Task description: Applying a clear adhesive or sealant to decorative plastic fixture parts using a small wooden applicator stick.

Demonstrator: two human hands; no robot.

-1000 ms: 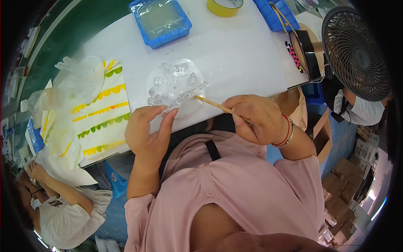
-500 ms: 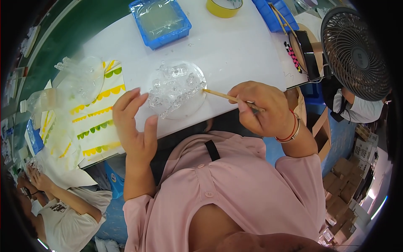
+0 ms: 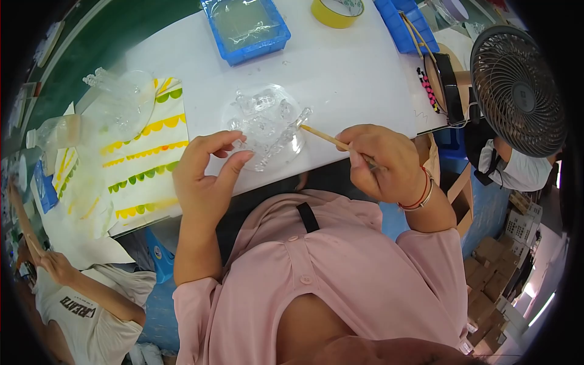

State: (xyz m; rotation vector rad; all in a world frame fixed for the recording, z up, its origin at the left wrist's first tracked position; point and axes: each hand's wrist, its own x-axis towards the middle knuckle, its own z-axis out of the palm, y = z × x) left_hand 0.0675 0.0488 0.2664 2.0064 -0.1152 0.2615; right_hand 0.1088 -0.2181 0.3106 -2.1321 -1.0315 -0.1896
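White tabletop (image 3: pixel 356 76), clear pieces (image 3: pixel 264 126)
Right hand (image 3: pixel 383 163) is pinching a wooden stick (image 3: pixel 325 136); left hand (image 3: pixel 205 175) is holding thumb (image 3: pixel 236 164) and forefinger (image 3: pixel 214 141) apart.

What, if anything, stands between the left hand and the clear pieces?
Nothing visible. The left hand is just left of the clear pieces; the wooden stick in the right hand is at their right.

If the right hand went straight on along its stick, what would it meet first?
The right hand leads with the wooden stick, so its tip would likely meet the clear knobbly strip first; depth is unclear, and they may be touching.
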